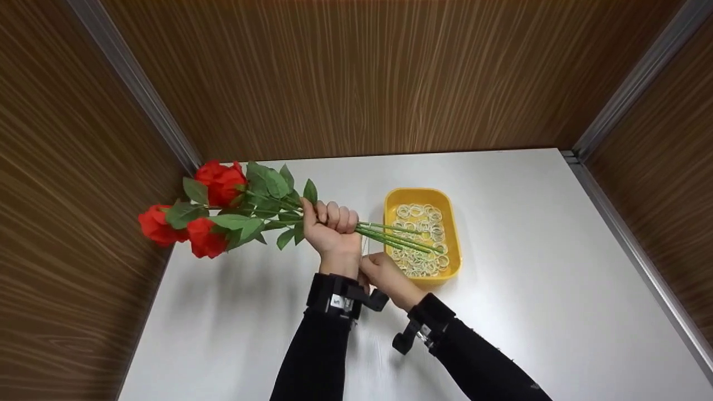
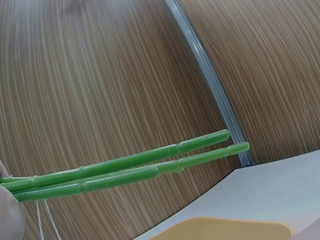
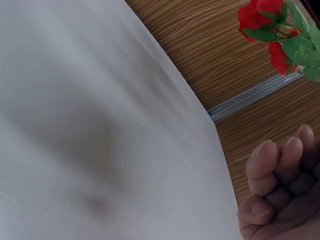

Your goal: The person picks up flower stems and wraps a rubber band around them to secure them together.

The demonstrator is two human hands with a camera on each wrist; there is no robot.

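Red roses (image 1: 192, 217) clamped in left hand (image 1: 330, 229) grip, stems over yellow tray (image 1: 451, 234); right hand (image 1: 384, 274) pinching rubber band (image 1: 365, 250).

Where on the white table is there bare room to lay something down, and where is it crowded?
The table is bare right of the yellow tray as far as the wall, and also near the front left below the roses. It is crowded at the middle: the left hand grips the stems over the tray, with the right hand close beside.
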